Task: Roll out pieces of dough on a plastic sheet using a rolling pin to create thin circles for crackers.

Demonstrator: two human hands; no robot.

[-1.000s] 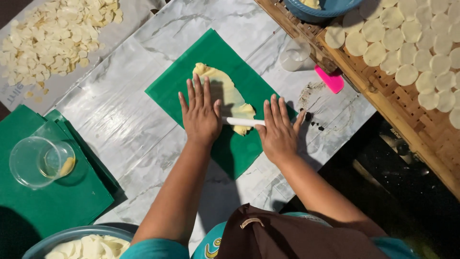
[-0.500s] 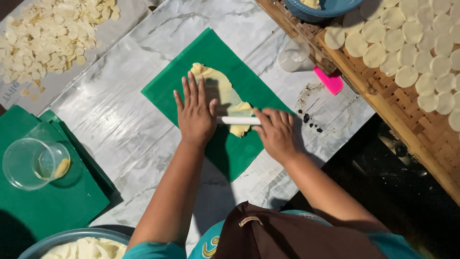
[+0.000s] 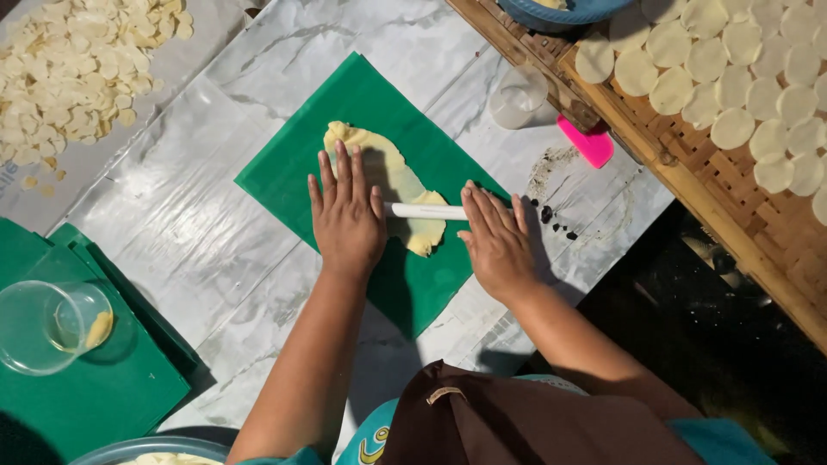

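A pale yellow sheet of dough (image 3: 388, 172) lies on a green plastic sheet (image 3: 284, 172) spread over a clear-plastic-covered surface. A thin white rolling pin (image 3: 426, 211) rests across the dough's near end. My left hand (image 3: 346, 213) lies flat with fingers apart on the pin's left part, over the dough. My right hand (image 3: 494, 239) presses flat on the pin's right end. Both palms cover the pin's ends, so only its middle shows.
A clear plastic cup (image 3: 47, 325) sits on stacked green sheets (image 3: 103, 387) at left. Dried dough pieces (image 3: 69, 69) lie top left. A bamboo rack (image 3: 672, 164) with round dough discs (image 3: 732, 77) runs along the right. A pink scraper (image 3: 586, 142) and an upturned clear cup (image 3: 519, 96) are near it.
Both hands and the pin rolled a little nearer to me over the dough's near end. The camera view shifted slightly.
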